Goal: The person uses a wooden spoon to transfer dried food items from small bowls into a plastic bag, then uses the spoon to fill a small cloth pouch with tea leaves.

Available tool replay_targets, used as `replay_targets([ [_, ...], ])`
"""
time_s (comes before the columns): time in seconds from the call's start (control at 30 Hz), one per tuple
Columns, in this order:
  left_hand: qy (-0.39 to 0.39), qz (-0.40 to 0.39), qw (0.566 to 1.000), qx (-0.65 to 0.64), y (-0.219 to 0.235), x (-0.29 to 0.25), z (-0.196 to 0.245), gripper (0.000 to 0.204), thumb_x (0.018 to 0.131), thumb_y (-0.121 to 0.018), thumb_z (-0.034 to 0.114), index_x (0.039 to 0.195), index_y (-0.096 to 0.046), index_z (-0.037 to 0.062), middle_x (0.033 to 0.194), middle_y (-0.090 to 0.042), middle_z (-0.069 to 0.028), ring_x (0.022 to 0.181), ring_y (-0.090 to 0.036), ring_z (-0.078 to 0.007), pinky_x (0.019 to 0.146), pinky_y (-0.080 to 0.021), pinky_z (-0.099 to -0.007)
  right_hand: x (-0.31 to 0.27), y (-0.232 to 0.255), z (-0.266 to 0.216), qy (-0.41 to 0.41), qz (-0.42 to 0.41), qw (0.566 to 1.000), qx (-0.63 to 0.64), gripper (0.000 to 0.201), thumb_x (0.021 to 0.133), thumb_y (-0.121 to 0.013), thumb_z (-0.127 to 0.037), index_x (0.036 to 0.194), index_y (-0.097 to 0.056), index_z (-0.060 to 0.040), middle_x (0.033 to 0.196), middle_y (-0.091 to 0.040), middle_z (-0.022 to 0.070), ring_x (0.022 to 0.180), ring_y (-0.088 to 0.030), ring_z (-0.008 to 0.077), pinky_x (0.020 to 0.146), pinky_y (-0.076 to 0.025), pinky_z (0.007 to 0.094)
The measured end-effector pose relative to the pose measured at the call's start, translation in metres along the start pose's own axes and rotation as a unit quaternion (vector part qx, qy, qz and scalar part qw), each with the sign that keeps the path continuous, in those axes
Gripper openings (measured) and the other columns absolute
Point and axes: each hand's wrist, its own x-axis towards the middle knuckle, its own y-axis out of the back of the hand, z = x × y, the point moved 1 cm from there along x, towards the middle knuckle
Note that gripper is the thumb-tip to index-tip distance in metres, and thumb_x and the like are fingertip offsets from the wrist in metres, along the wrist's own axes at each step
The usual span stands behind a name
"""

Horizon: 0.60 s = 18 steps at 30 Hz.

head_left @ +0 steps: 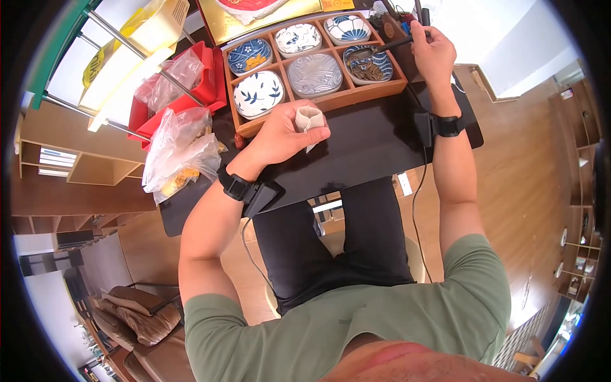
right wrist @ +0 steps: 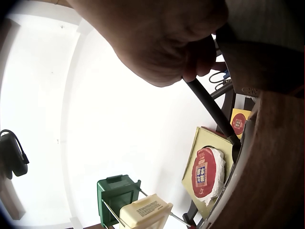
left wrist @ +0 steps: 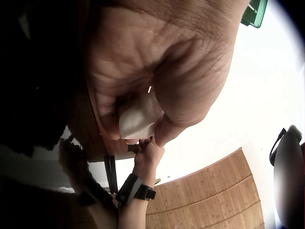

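Note:
In the head view my left hand point(head_left: 281, 135) holds a small off-white pouch point(head_left: 309, 118) upright, its mouth open, thumb across its front. The left wrist view shows the pouch point(left wrist: 140, 117) between thumb and fingers. My right hand point(head_left: 435, 56) pinches the dark handle of a utensil point(head_left: 396, 44); its tip reaches the back-right bowl area, over a blue wave-patterned bowl point(head_left: 384, 65) with brown dried pieces. In the right wrist view the black handle point(right wrist: 209, 106) slants down from the curled fingers. The bowl stands in a wooden compartment tray point(head_left: 344, 97) with several patterned bowls.
Left of the tray are a red bin point(head_left: 218, 75) and clear plastic bags point(head_left: 181, 148) with yellowish contents. One bowl point(head_left: 249, 57) holds orange pieces. Behind lies a gold box point(head_left: 219, 28) with a red-and-white wrapped disc point(head_left: 251, 5). A cable hangs from each wrist device.

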Motion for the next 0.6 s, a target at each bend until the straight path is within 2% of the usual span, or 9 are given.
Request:
replay_targets([
  [0.13, 0.001, 0.005, 1.0, 0.003, -0.001, 0.0, 0.002, 0.015, 0.091, -0.077, 0.012, 0.092, -0.064, 0.0051, 0.081, -0.064, 0.003, 0.071, -0.058, -0.004, 0.063, -0.048, -0.0221, 0.001, 0.0, 0.003, 0.012, -0.015, 1.0, 0.004, 0.039, 0.092, -0.069, -0.04, 0.087, -0.076, -0.0015, 0.065, -0.07, 0.0085, 0.059, -0.065, 0.0151, 0.062, -0.051, 0.0305],
  [0.23, -0.002, 0.012, 1.0, 0.007, -0.001, 0.0, 0.002, 0.015, 0.091, -0.078, 0.013, 0.092, -0.064, 0.0053, 0.081, -0.064, 0.003, 0.072, -0.058, -0.004, 0.063, -0.048, -0.0221, 0.004, 0.0, 0.007, 0.018, 0.011, 1.0, 0.006, 0.04, 0.092, -0.069, -0.04, 0.087, -0.075, -0.0013, 0.064, -0.07, 0.0075, 0.058, -0.064, 0.0141, 0.061, -0.051, 0.0305],
  [0.33, 0.002, 0.015, 1.0, 0.009, 0.0, 0.0, 0.001, 0.015, 0.091, -0.078, 0.013, 0.093, -0.064, 0.0054, 0.081, -0.064, 0.0032, 0.072, -0.058, -0.0039, 0.064, -0.048, -0.0221, 0.005, 0.003, 0.004, -0.018, -0.003, 1.0, 0.013, 0.039, 0.092, -0.07, -0.039, 0.088, -0.075, -0.0001, 0.064, -0.069, 0.006, 0.059, -0.064, 0.0118, 0.061, -0.051, 0.0285],
  [0.4, 0.001, 0.011, 1.0, 0.016, 0.0, 0.001, 0.001, 0.015, 0.091, -0.077, 0.012, 0.093, -0.064, 0.0053, 0.081, -0.064, 0.0032, 0.072, -0.058, -0.0039, 0.064, -0.048, -0.0221, 0.003, 0.005, -0.002, -0.051, -0.008, 0.995, 0.088, 0.037, 0.095, -0.073, -0.035, 0.091, -0.073, 0.0013, 0.062, -0.06, -0.0002, 0.056, -0.054, 0.0056, 0.053, -0.042, 0.0214],
  [0.43, -0.001, 0.009, 1.0, 0.022, 0.001, 0.0, 0.002, 0.014, 0.091, -0.077, 0.012, 0.093, -0.064, 0.0053, 0.081, -0.064, 0.0031, 0.072, -0.058, -0.0038, 0.064, -0.048, -0.0222, 0.003, 0.006, -0.004, -0.05, -0.011, 0.995, 0.09, 0.037, 0.095, -0.073, -0.035, 0.091, -0.073, 0.0013, 0.062, -0.06, -0.0002, 0.056, -0.054, 0.0056, 0.053, -0.042, 0.0214],
  [0.5, -0.001, 0.014, 1.0, 0.017, -0.002, 0.0, 0.001, 0.014, 0.091, -0.076, 0.012, 0.093, -0.064, 0.0052, 0.081, -0.064, 0.003, 0.072, -0.058, -0.0038, 0.063, -0.048, -0.0222, 0.002, 0.008, -0.01, -0.084, -0.032, 0.972, 0.218, 0.032, 0.097, -0.072, -0.03, 0.09, -0.071, 0.0018, 0.064, -0.058, 0.0006, 0.058, -0.052, 0.007, 0.055, -0.041, 0.0219],
  [0.53, -0.002, 0.016, 1.0, 0.014, -0.002, 0.0, 0.002, 0.013, 0.091, -0.076, 0.011, 0.093, -0.064, 0.0052, 0.081, -0.064, 0.0029, 0.071, -0.058, -0.0038, 0.062, -0.048, -0.0221, -0.001, 0.009, -0.016, -0.084, -0.038, 0.971, 0.221, 0.032, 0.097, -0.072, -0.03, 0.09, -0.071, 0.0018, 0.064, -0.058, 0.0006, 0.058, -0.052, 0.007, 0.055, -0.041, 0.0219],
  [0.6, 0.014, 0.002, 1.0, -0.003, 0.0, 0.0, 0.003, 0.012, 0.09, -0.075, 0.007, 0.095, -0.064, 0.0054, 0.084, -0.063, 0.0028, 0.074, -0.057, -0.0044, 0.065, -0.048, -0.0221, -0.01, 0.011, -0.03, -0.076, -0.087, 0.927, 0.356, 0.027, 0.097, -0.071, -0.026, 0.09, -0.071, 0.0, 0.064, -0.059, 0.0, 0.059, -0.053, 0.0068, 0.057, -0.042, 0.0221],
])
